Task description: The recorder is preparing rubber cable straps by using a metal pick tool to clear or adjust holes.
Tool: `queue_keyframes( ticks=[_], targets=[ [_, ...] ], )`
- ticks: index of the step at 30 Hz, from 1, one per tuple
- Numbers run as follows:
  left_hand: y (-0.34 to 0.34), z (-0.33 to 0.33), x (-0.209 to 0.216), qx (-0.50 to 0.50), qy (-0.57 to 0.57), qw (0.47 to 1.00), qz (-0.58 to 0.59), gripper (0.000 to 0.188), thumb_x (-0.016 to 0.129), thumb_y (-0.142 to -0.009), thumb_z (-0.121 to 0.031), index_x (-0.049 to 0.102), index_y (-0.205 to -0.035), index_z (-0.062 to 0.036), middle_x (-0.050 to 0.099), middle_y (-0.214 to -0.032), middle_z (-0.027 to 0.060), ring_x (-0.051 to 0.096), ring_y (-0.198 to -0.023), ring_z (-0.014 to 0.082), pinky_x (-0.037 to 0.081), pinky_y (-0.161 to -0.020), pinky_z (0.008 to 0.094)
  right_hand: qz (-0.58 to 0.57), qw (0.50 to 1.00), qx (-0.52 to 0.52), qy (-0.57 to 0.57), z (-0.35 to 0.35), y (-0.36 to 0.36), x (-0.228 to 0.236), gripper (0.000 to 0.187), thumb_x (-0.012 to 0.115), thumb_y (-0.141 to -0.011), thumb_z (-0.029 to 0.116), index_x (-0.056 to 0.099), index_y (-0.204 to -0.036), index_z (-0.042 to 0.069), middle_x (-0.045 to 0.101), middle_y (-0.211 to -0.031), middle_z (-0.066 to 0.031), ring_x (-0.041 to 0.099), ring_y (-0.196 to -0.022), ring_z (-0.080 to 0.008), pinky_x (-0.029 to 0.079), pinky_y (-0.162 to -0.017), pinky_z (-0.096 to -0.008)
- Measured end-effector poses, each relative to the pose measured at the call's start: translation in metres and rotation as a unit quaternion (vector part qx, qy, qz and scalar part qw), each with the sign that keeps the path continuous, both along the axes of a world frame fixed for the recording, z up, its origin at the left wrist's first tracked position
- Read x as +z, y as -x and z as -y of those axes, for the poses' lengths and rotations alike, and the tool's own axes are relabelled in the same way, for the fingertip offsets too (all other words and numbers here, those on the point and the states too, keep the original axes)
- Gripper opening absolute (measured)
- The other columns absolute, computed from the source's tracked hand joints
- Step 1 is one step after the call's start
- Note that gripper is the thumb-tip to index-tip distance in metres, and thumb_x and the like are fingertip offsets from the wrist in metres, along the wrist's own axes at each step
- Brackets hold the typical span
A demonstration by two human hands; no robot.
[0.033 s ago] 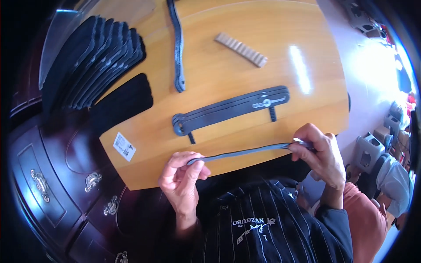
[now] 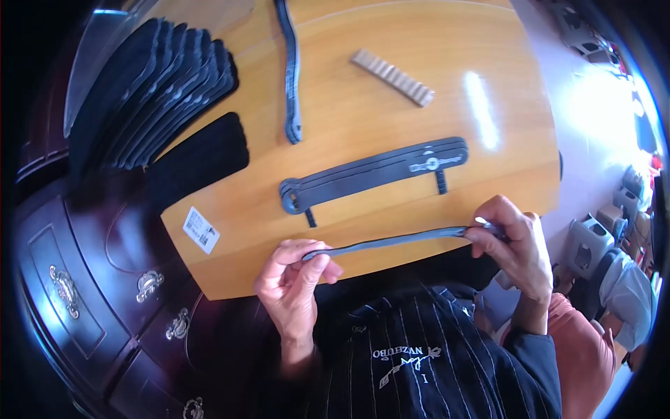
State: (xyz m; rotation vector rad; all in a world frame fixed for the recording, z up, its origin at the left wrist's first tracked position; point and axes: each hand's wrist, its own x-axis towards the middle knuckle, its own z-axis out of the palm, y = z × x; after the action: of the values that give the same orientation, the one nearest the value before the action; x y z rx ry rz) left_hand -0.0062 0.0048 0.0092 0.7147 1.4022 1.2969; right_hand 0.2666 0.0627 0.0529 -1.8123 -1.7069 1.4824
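Observation:
A narrow grey strap point(image 2: 391, 241) is stretched edge-on between my two hands, just above the near edge of the table. Its left end is pinched between the thumb and fingers of my left hand point(image 2: 296, 279). My right hand point(image 2: 515, 244) grips the other end, and a small piece with a shiny tip point(image 2: 481, 221) sticks out by its fingers; I cannot make out what it is. Beyond the strap lies a flat grey layered band point(image 2: 377, 172) with a white printed mark, a rounded left end and two short dark tabs below it.
Dark padded pieces point(image 2: 157, 98) fan out at the far left, with a black pad point(image 2: 206, 148) nearer. Another grey strap point(image 2: 291, 84) and a ridged brown strip point(image 2: 392, 77) lie on the wooden table point(image 2: 335, 115). A white label point(image 2: 200, 230) sits near the left edge. Someone in a pink top point(image 2: 576, 349) is at right.
The view has shifted slightly, so the table things appear a little further right. Both hands keep their hold on the strap.

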Motion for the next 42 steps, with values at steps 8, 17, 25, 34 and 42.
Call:
queue_keyframes(
  ticks=[8,17,25,34,42],
  targets=[
    [0.014,-0.01,0.0,-0.05,-0.01,0.998,-0.025,0.018,0.06,-0.087,0.008,0.063,-0.105,0.0068,0.064,-0.096,0.0151,0.068,-0.073,0.0211,0.055,-0.063,0.0249,-0.092,0.992,-0.091,0.0,-0.007,0.0,-0.011,0.017,0.073,-0.082,0.009,0.058,-0.085,0.002,0.062,-0.065,-0.0018,0.055,-0.057,-0.0059,0.038,-0.054,-0.0184],
    [0.013,-0.017,-0.009,0.014,-0.04,0.964,-0.263,0.023,0.069,-0.081,0.01,0.065,-0.104,0.0064,0.063,-0.09,0.0108,0.06,-0.069,0.01,0.048,-0.06,0.0206,-0.051,0.994,-0.09,-0.02,-0.023,0.012,-0.012,0.017,0.071,-0.085,0.011,0.059,-0.084,-0.001,0.06,-0.065,-0.0027,0.055,-0.06,-0.0064,0.039,-0.059,-0.0207],
    [0.008,-0.024,-0.015,0.031,-0.029,0.949,-0.314,0.019,0.071,-0.08,0.007,0.065,-0.098,0.0043,0.061,-0.071,0.0015,0.054,-0.06,0.0033,0.042,-0.055,0.0165,-0.043,0.997,-0.033,-0.057,-0.032,0.0,-0.02,0.023,0.065,-0.089,0.007,0.061,-0.111,0.001,0.059,-0.071,-0.0042,0.054,-0.062,-0.0099,0.041,-0.063,-0.0226],
    [0.009,-0.031,-0.015,0.045,-0.025,0.965,-0.257,0.017,0.069,-0.082,0.009,0.063,-0.098,0.0049,0.06,-0.071,0.0015,0.053,-0.061,0.0018,0.042,-0.054,0.0148,-0.102,0.99,-0.017,-0.099,-0.026,-0.012,-0.034,0.056,0.066,-0.088,0.003,0.05,-0.138,0.019,0.056,-0.076,-0.0035,0.054,-0.066,-0.0108,0.041,-0.063,-0.0236],
    [0.007,-0.033,-0.015,0.042,-0.033,0.961,-0.27,0.019,0.068,-0.082,0.01,0.062,-0.099,0.0044,0.059,-0.07,0.0011,0.053,-0.061,0.0015,0.042,-0.053,0.0142,-0.052,0.994,-0.062,-0.076,-0.031,-0.001,-0.028,0.028,0.068,-0.087,0.004,0.06,-0.114,0.005,0.056,-0.075,-0.0024,0.048,-0.065,-0.008,0.037,-0.062,-0.0222]
  ],
)
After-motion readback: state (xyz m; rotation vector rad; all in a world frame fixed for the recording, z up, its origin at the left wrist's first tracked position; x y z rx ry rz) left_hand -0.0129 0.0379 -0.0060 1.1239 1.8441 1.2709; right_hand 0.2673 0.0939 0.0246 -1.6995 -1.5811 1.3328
